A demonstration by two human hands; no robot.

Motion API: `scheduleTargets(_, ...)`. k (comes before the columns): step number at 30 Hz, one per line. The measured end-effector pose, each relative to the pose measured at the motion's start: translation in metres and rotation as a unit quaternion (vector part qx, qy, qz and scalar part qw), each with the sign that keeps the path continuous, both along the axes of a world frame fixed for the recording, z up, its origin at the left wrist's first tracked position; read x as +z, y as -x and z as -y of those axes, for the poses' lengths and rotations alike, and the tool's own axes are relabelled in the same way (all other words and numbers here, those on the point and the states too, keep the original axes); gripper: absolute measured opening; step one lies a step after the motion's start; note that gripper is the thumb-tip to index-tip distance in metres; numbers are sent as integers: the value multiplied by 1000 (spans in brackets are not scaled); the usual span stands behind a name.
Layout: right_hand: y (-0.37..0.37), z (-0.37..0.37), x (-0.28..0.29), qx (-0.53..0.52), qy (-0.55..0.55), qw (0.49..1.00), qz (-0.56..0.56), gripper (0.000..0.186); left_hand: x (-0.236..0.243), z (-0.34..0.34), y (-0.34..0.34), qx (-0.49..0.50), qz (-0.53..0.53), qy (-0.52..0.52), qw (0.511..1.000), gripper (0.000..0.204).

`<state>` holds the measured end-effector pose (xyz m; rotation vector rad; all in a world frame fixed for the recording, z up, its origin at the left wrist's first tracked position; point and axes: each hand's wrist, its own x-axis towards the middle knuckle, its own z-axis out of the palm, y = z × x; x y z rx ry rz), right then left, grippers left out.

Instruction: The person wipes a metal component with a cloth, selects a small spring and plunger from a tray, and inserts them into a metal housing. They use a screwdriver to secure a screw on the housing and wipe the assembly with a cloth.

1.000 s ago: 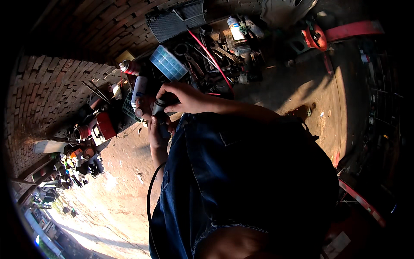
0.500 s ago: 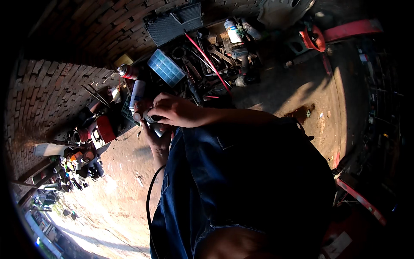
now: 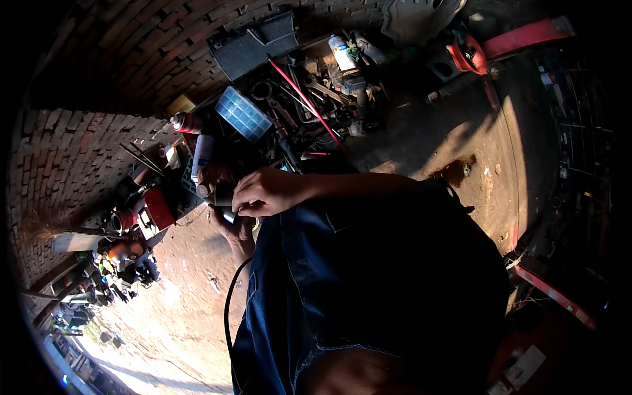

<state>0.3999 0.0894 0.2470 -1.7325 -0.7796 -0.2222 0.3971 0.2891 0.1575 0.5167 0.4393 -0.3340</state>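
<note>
A brick wall [image 3: 79,148] fills the left, a red box [image 3: 158,209] before it; then come sunlit ground [image 3: 187,263], a spray can [image 3: 203,155], a blue compartment box [image 3: 243,114], heaped tools and shaded floor [image 3: 401,135]. The left hand [image 3: 234,232] curls round a silvery part [image 3: 229,214] at the body's front left; the right hand [image 3: 264,192] bends narrowly over it, grip unclear. Hands hide the part's direction and long axis.

A single fisheye view looks down from the person's head, close above dark blue clothing [image 3: 296,263], the right hand [image 3: 266,191] toward nine o'clock, brick wall [image 3: 164,79] near ten, sunlit ground [image 3: 178,289] around eight.
</note>
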Motion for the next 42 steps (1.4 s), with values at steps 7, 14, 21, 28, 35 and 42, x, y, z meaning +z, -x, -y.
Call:
scheduleTargets(7,-14,98,-19,-243,81,964,-69,12,12,48,7,-7,-3,192,981,59)
scheduleTargets(14,-47,340,-179,-599,133,779,-129,28,2,46,18,13,22,131,991,57)
scheduleTargets(21,-89,453,-251,-610,347,605,-377,73,28,87,46,120,18,33,992,55)
scheduleTargets(28,-84,500,-287,-552,382,675,-307,60,26,107,60,105,6,-85,991,54)
scheduleTargets(35,-91,436,-230,-561,372,676,-300,55,39,106,61,70,52,-43,995,50)
scheduleTargets(42,-62,440,-224,-539,397,710,-216,51,25,115,48,98,-34,-11,995,53)
